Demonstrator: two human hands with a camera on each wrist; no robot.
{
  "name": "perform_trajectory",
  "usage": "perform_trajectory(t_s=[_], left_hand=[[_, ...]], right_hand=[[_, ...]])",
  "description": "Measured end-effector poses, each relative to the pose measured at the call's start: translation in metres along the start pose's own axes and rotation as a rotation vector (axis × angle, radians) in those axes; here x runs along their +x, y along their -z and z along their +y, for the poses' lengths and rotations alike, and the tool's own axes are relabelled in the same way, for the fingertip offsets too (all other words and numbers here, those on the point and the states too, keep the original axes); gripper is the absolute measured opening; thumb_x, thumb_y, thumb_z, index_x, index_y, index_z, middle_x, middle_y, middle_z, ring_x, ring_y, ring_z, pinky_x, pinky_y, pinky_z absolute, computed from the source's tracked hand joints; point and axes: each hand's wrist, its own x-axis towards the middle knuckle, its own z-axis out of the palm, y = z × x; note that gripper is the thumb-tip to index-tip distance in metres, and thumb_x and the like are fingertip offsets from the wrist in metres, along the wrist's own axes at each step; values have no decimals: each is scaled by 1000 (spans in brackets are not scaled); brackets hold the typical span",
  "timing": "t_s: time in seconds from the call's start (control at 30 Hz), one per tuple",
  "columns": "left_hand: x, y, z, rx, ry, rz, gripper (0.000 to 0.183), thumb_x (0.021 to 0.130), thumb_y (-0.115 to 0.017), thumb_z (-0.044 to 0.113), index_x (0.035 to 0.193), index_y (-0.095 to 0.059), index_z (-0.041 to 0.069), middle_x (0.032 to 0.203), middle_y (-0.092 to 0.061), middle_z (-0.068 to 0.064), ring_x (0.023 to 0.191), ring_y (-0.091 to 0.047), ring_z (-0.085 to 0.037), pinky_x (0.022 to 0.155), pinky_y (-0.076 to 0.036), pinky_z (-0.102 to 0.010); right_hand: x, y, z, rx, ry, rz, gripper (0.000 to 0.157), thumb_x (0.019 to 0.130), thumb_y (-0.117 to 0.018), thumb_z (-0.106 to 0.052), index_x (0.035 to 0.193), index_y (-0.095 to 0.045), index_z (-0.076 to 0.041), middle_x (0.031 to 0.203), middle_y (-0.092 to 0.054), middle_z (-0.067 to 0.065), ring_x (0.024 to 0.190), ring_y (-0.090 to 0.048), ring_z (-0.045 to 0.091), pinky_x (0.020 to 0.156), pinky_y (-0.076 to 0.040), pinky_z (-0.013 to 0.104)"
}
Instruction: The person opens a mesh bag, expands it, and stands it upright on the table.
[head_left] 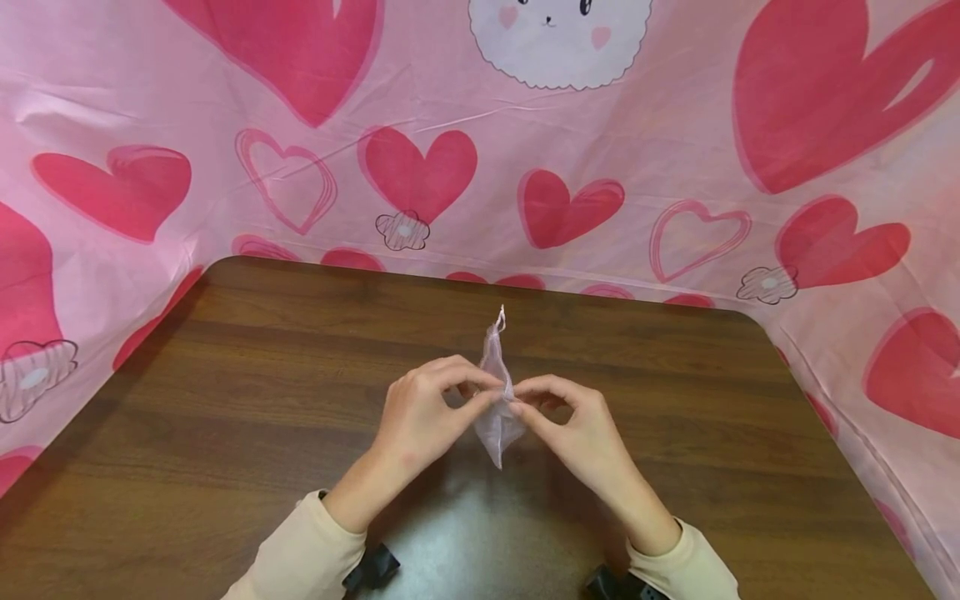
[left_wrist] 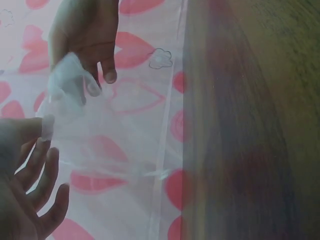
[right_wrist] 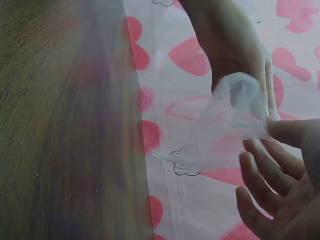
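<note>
A small sheer, pale lilac drawstring pouch (head_left: 495,354) is held up between the two hands over the table. Its thin cord (head_left: 502,317) sticks out at the far end, and a pointed corner hangs toward the near side. On one side my left hand (head_left: 427,408) pinches the fabric between thumb and index finger. My right hand (head_left: 577,425) pinches the opposite side the same way, fingertips close to the left ones. Both wrist views show the see-through pouch (right_wrist: 210,120) stretched between the hands, the other fingers of the right hand (right_wrist: 275,180) loosely curled beneath. No contents show through the fabric.
The brown wood-grain table (head_left: 285,350) extends around the hands. A pink cloth with red hearts (head_left: 420,175) hangs along its back and sides. Black wrist devices (head_left: 372,568) sit at both cream sleeves (head_left: 300,550).
</note>
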Motion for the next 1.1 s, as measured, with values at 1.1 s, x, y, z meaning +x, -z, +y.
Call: perform_trajectory(t_s=[1.1], left_hand=[[0,-1,-2,64,-210,-43,27,80,-85,23,106,-77,24,103,-69,13,92,-61,-5,63,-49,-25]], right_hand=[[0,-1,2,-95,119,90,19,77,-82,2,80,-73,-14,77,-70,-10,70,-62,8,68,-51,31]])
